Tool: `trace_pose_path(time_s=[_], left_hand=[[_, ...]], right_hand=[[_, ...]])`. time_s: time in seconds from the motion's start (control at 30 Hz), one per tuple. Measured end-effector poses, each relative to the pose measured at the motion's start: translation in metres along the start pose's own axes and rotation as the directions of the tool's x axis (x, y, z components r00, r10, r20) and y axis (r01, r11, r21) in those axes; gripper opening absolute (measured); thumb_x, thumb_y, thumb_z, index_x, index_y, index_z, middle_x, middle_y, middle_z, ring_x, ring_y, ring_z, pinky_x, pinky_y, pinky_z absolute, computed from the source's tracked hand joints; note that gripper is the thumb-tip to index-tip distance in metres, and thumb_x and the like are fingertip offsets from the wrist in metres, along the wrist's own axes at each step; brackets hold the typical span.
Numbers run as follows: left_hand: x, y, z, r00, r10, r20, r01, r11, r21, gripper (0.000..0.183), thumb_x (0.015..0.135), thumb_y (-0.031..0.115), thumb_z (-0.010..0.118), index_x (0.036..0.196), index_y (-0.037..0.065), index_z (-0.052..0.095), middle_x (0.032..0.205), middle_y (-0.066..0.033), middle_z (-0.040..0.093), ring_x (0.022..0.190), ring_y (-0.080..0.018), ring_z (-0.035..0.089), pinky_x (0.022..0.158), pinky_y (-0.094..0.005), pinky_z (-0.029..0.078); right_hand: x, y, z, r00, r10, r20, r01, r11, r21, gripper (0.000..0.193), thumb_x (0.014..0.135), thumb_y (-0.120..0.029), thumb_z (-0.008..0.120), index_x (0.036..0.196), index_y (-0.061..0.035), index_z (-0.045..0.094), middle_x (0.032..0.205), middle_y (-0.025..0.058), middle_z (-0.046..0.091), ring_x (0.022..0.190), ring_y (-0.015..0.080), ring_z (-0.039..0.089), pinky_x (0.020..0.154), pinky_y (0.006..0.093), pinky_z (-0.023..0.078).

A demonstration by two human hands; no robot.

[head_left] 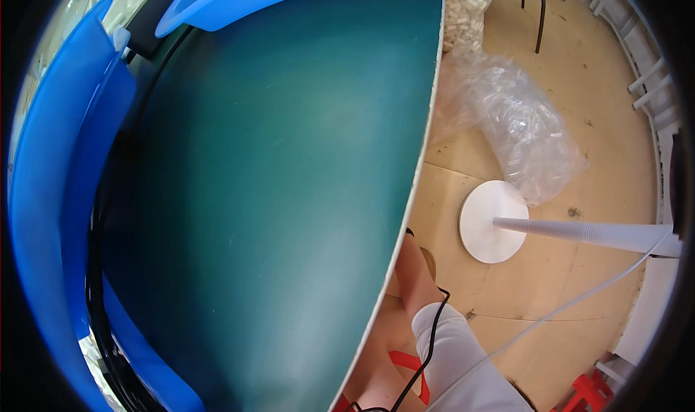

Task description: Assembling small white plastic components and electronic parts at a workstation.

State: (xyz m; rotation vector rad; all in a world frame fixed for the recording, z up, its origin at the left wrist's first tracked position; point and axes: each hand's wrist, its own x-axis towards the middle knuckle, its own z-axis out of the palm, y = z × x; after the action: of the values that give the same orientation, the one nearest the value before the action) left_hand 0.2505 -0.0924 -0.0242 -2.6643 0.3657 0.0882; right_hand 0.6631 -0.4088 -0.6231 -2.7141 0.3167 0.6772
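Head view: the green worktop (289, 166), spreading left of the right hand, hides it past the edge, so its grip cannot be told; the left hand is out of view. Rightward stands a round white base (481, 224); farther ahead, a clear plastic bag (525, 122).

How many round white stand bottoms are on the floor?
1. The round white base is on the wooden floor, right of the green table. More could be hidden underneath the table.

the bare right forearm (418, 276) slants forward and left, its hand hidden.
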Motion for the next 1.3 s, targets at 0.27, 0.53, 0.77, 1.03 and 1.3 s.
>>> trace_pose_path(time_s=[0.27,0.53,0.77,1.03,1.3], left_hand=[[0.011,0.016,-0.003,1.000,-0.022,-0.015,0.022,1.000,-0.010,0.027,0.091,0.030,0.040,0.108,0.012,0.051,0.106,-0.0194,0.058,0.096,-0.0412,0.056,0.084,-0.0632,0.036],[0.017,0.036,0.001,0.997,-0.073,-0.031,0.072,0.997,-0.011,0.028,0.091,0.031,0.040,0.108,0.012,0.051,0.107,-0.0195,0.057,0.097,-0.0410,0.056,0.084,-0.0629,0.035],[0.026,0.043,0.008,0.994,-0.086,-0.062,0.084,0.996,-0.035,0.029,0.091,0.032,0.040,0.108,0.012,0.051,0.107,-0.0195,0.057,0.097,-0.0408,0.056,0.084,-0.0626,0.035],[0.027,0.040,0.001,0.994,-0.077,-0.073,0.070,0.994,-0.084,0.030,0.091,0.033,0.040,0.108,0.012,0.051,0.108,-0.0196,0.057,0.098,-0.0406,0.055,0.084,-0.0623,0.035],[-0.015,0.037,-0.016,0.988,-0.134,-0.073,0.124,0.984,-0.131,0.031,0.091,0.034,0.041,0.108,0.011,0.050,0.109,-0.0197,0.056,0.099,-0.0404,0.055,0.084,-0.0619,0.035]], right_hand=[[0.040,0.006,0.004,0.999,0.030,-0.034,-0.032,0.996,-0.080,0.060,0.075,-0.032,0.064,0.130,-0.0171,0.045,0.148,0.0105,0.014,0.132,0.0324,0.023,0.100,0.0483,0.031],[0.049,-0.010,-0.014,0.999,-0.008,-0.035,0.005,0.997,-0.073,0.052,0.075,-0.026,0.063,0.124,-0.0137,0.051,0.145,0.0066,0.023,0.131,0.0288,0.026,0.100,0.0474,0.032],[0.077,0.011,0.025,0.998,0.061,0.009,-0.060,0.998,-0.013,0.045,0.077,-0.023,0.061,0.120,-0.0121,0.054,0.136,0.0059,0.036,0.128,0.0263,0.032,0.099,0.0450,0.034],[0.053,0.021,0.057,0.995,0.100,-0.007,-0.100,0.988,-0.115,0.035,0.083,-0.022,0.054,0.116,-0.0124,0.056,0.129,0.0032,0.042,0.123,0.0223,0.036,0.096,0.0413,0.036],[-0.013,-0.019,0.057,0.991,0.104,0.082,-0.110,0.991,0.074,0.024,0.080,-0.016,0.055,0.102,-0.0075,0.062,0.112,0.0114,0.056,0.106,0.0257,0.054,0.083,0.0398,0.047]])
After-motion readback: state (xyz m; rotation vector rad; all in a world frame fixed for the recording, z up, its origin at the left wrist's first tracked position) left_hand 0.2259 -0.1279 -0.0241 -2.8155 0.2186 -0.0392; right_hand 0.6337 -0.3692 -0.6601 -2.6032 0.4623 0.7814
